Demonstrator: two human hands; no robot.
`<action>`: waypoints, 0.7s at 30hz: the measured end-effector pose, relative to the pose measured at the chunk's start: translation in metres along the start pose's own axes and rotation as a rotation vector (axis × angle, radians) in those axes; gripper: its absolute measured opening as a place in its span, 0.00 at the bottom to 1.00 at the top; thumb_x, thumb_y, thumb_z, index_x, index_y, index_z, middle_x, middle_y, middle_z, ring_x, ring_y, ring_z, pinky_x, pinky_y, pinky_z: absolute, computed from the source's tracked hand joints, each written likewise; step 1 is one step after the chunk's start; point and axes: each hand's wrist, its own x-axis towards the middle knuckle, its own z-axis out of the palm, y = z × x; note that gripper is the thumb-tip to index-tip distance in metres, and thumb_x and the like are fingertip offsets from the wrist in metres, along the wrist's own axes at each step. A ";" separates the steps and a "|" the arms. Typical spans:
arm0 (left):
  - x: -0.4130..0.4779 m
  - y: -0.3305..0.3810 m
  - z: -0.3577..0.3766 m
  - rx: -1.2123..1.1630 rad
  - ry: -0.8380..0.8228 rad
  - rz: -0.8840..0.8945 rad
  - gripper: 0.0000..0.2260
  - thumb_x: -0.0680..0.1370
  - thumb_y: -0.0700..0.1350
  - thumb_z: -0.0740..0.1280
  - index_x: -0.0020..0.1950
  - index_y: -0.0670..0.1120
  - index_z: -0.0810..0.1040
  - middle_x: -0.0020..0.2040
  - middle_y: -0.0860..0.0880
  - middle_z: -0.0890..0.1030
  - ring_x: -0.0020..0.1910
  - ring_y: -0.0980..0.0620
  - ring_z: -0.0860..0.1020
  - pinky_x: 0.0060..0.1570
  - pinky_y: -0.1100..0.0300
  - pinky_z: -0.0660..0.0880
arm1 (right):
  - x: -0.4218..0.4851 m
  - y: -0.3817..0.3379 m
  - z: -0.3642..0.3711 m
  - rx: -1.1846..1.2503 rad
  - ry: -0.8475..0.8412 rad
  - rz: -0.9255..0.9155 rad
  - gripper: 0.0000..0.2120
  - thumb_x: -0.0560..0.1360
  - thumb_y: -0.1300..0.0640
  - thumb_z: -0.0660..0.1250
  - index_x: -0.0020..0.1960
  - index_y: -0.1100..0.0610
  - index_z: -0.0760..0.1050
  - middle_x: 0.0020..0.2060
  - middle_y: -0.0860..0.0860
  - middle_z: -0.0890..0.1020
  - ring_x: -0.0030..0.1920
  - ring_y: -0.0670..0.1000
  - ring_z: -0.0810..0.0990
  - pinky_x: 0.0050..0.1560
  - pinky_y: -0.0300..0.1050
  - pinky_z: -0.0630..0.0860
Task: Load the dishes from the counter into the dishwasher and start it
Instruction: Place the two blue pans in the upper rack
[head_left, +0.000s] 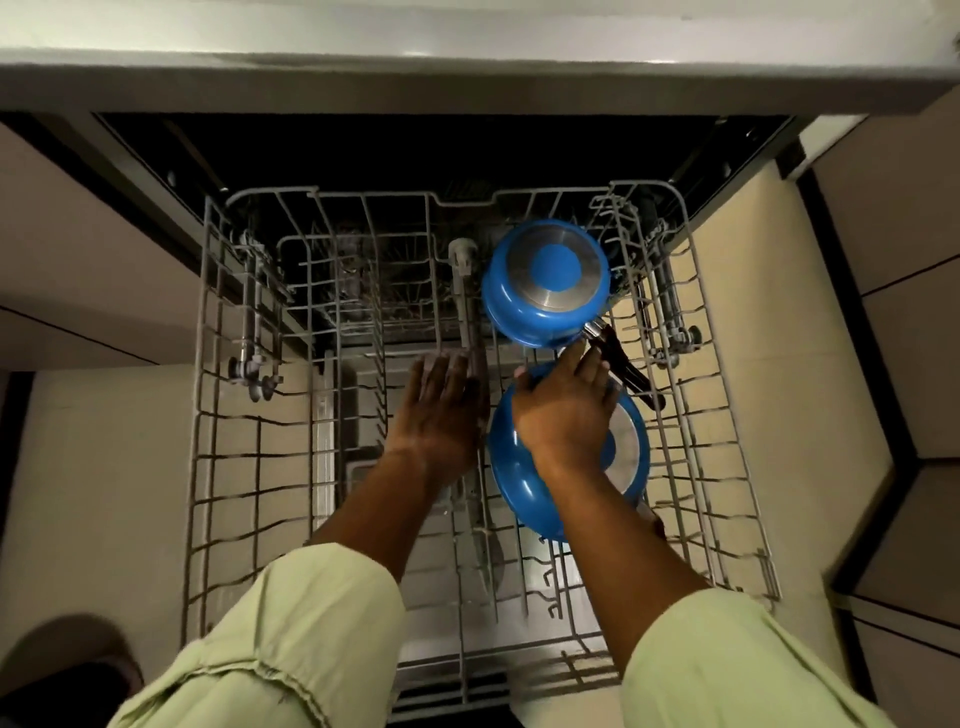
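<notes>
One wire dishwasher rack (228, 467) stands pulled out, two upturned blue pans on its right side: the far pan (545, 291) (its black handle (628, 369) points near-right) and the near pan (519, 483). The right hand (563, 410) rests flat on the near pan, fingers spread; the left hand (441, 410), blurred, hovers beside it, fingers straight.

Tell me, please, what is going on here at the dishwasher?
A person is loading the pulled-out dishwasher rack. Their right hand rests on the nearer blue pot, which sits upside down in the rack. Their left hand is beside it, flat over the wires and holding nothing. A second blue pot sits upside down farther back, its dark handle near the right hand's fingertips.
</notes>
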 end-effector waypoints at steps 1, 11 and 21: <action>-0.009 -0.001 0.000 -0.022 0.011 -0.013 0.29 0.85 0.55 0.48 0.81 0.46 0.42 0.80 0.43 0.36 0.79 0.42 0.37 0.75 0.44 0.32 | -0.008 0.000 0.000 -0.017 0.001 -0.027 0.38 0.81 0.44 0.57 0.79 0.64 0.45 0.78 0.63 0.52 0.78 0.61 0.50 0.76 0.59 0.46; -0.125 0.003 -0.016 -0.096 0.051 -0.179 0.27 0.84 0.56 0.52 0.81 0.48 0.52 0.81 0.43 0.43 0.80 0.41 0.41 0.76 0.39 0.38 | -0.116 -0.007 -0.034 -0.024 -0.269 -0.226 0.38 0.81 0.43 0.58 0.79 0.62 0.44 0.79 0.60 0.51 0.79 0.58 0.48 0.77 0.56 0.48; -0.274 -0.016 -0.068 -0.132 0.152 -0.355 0.30 0.83 0.55 0.56 0.82 0.48 0.49 0.81 0.42 0.43 0.80 0.39 0.41 0.76 0.38 0.39 | -0.222 -0.047 -0.115 -0.155 -0.236 -0.546 0.35 0.82 0.47 0.57 0.79 0.60 0.45 0.79 0.58 0.51 0.79 0.58 0.46 0.78 0.56 0.46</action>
